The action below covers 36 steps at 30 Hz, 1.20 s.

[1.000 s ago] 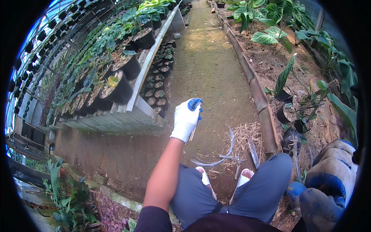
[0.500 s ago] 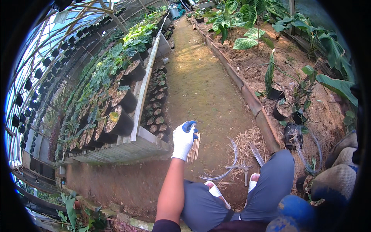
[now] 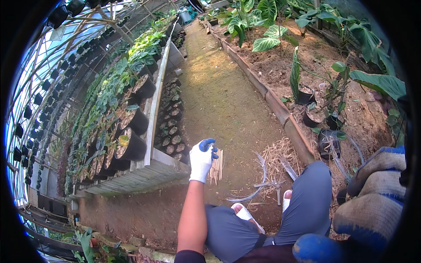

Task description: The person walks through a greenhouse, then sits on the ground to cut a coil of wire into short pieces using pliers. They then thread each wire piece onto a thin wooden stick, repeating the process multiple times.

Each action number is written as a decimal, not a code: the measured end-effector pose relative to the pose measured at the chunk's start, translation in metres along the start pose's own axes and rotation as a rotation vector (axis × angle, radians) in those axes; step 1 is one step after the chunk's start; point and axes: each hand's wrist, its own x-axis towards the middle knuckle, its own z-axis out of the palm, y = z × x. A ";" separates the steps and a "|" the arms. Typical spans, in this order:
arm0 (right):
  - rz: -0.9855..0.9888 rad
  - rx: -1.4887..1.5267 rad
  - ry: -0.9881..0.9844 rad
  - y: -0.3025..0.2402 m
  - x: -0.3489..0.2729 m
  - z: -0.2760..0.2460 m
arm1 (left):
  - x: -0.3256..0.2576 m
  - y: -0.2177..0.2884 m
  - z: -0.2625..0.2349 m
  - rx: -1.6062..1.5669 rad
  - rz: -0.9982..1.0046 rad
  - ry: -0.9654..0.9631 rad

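My left hand [image 3: 202,160], in a white glove with blue fingertips, is held out above the dirt path with its fingers curled. Just past it, several thin pale sticks [image 3: 216,166] lie side by side on the ground. What the fingers hold, if anything, is hidden. My right hand [image 3: 372,201], in a soiled grey glove with blue patches, looms large and blurred at the lower right, very close to the camera. Its fingers are bent and together, and whatever they grip cannot be seen. Between the hands, clear plastic strips [image 3: 263,168] and a grey cross-shaped tool [image 3: 272,186] lie on the ground.
Pale shavings [image 3: 280,153] lie in front of my knees, against a brown tile edging [image 3: 291,127]. Beyond it, potted plants [image 3: 313,115] stand on soil. To the left, a raised bench [image 3: 140,173] carries black pots [image 3: 131,147], with small pots [image 3: 175,125] below it.
The view has shifted slightly, moving the scene left. My right hand has come further into the picture. My left hand stays curled by the sticks.
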 end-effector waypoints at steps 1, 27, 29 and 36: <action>0.005 -0.003 0.009 0.000 -0.002 -0.001 | 0.000 0.000 0.000 -0.003 0.015 0.008; 0.085 0.003 0.056 0.002 -0.015 -0.012 | 0.004 -0.001 -0.001 0.046 0.004 0.000; 0.078 -0.001 0.053 0.000 -0.015 -0.013 | 0.002 0.000 -0.002 0.033 -0.033 0.013; 0.096 0.012 0.049 0.005 -0.013 -0.014 | 0.003 -0.002 -0.001 0.050 0.011 0.000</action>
